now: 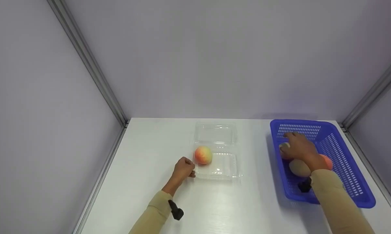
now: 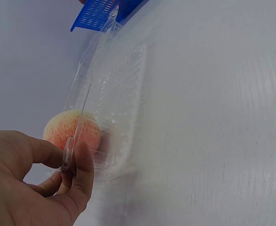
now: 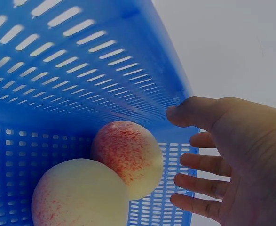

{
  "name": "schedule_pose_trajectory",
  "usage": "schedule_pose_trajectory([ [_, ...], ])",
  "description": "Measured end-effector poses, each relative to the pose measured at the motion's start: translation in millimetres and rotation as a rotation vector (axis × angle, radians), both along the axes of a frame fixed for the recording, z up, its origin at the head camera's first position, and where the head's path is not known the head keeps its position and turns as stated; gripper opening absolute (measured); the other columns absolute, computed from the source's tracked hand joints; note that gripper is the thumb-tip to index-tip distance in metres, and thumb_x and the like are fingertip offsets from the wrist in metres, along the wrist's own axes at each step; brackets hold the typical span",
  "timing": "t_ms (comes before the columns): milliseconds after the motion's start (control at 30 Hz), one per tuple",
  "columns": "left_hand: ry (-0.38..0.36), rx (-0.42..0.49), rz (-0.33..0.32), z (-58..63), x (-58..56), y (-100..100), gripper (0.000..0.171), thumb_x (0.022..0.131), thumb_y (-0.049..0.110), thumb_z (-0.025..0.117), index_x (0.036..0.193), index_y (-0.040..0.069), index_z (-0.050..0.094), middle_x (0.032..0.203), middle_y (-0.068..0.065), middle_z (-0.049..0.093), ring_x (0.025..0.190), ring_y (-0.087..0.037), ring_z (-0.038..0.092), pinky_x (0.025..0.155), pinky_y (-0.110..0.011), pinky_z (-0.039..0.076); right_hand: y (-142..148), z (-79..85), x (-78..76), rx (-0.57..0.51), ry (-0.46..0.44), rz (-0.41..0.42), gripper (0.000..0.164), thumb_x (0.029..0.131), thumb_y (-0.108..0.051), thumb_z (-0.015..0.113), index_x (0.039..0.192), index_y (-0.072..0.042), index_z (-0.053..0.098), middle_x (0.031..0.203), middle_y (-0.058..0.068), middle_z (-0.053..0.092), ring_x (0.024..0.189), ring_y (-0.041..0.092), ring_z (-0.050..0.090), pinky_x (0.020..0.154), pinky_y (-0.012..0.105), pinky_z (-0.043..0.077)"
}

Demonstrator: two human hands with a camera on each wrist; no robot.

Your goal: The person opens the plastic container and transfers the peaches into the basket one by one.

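An unlidded clear plastic clamshell box (image 1: 227,164) lies on the white table, its lid (image 1: 215,134) folded back toward the wall. One red-and-yellow peach (image 1: 203,155) sits in the left part of its base. My left hand (image 1: 183,169) pinches the box's left rim between thumb and fingers, close beside that peach. Inside the blue basket (image 1: 281,182), my right hand (image 1: 298,148) reaches over the fruit with fingers spread, holding nothing. In the right wrist view a red-speckled peach (image 3: 128,160) lies near its fingertips, with a paler peach (image 3: 79,195) against it.
The slotted basket stands at the table's right side, near the metal frame rail (image 1: 374,94). Another orange-pink fruit (image 1: 327,161) shows beside my right wrist. Pale walls (image 1: 198,65) enclose the table at the back and sides.
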State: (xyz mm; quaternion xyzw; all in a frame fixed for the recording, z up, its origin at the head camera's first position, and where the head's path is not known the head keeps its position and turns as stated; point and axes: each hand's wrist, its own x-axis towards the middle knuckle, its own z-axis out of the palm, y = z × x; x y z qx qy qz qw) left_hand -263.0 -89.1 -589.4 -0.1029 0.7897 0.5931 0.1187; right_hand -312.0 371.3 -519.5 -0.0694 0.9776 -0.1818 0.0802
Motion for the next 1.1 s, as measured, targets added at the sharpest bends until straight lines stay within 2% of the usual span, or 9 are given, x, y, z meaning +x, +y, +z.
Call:
schedule_pose_trajectory([
  [333,-0.016,-0.003,0.012,-0.9,-0.7,0,0.008,0.100,0.007,0.058,0.105,0.002,0.055,0.098,-0.017,0.065,0.071,-0.015,0.063,0.071,-0.032,0.066,-6,8.4,2.5,-0.002,0.007,-0.003,0.066,0.098,-0.024,0.066,0.156,-0.002,0.044,0.164,0.035,0.033,0.148,0.062,0.031,0.118,0.081,0.027],
  [567,-0.004,0.000,0.005,1.0,0.1,0,0.009,0.100,0.007,0.058,0.106,0.001,0.055,0.100,-0.021,0.067,0.071,-0.015,0.063,0.071,-0.033,0.066,-10,12.8,2.9,0.009,0.049,0.014,0.064,0.097,-0.022,0.066,0.155,-0.002,0.047,0.159,0.035,0.040,0.145,0.061,0.037,0.117,0.080,0.031],
  [800,0.014,0.022,0.005,-0.5,0.8,-1,0.008,0.099,0.006,0.059,0.104,0.001,0.054,0.091,-0.010,0.061,0.070,-0.015,0.062,0.068,-0.031,0.065,-15,15.8,2.1,0.038,0.118,0.042,0.059,0.098,-0.022,0.063,0.151,0.001,0.052,0.155,0.036,0.044,0.141,0.062,0.041,0.114,0.081,0.036],
  [933,0.003,0.002,0.008,-0.4,0.8,1,0.008,0.100,0.006,0.059,0.105,0.002,0.055,0.094,-0.014,0.063,0.071,-0.016,0.062,0.069,-0.032,0.066,-19,20.3,2.4,0.038,0.126,0.048,0.057,0.100,-0.022,0.064,0.150,0.001,0.052,0.156,0.035,0.044,0.144,0.061,0.040,0.117,0.078,0.035],
  [1100,-0.012,-0.008,0.015,-1.1,-1.0,2,0.007,0.101,0.007,0.059,0.105,0.003,0.054,0.093,-0.011,0.062,0.072,-0.015,0.063,0.070,-0.031,0.066,-24,26.9,3.4,0.057,0.146,0.057,0.055,0.101,-0.024,0.066,0.148,0.001,0.053,0.154,0.036,0.046,0.142,0.061,0.042,0.116,0.077,0.037],
])
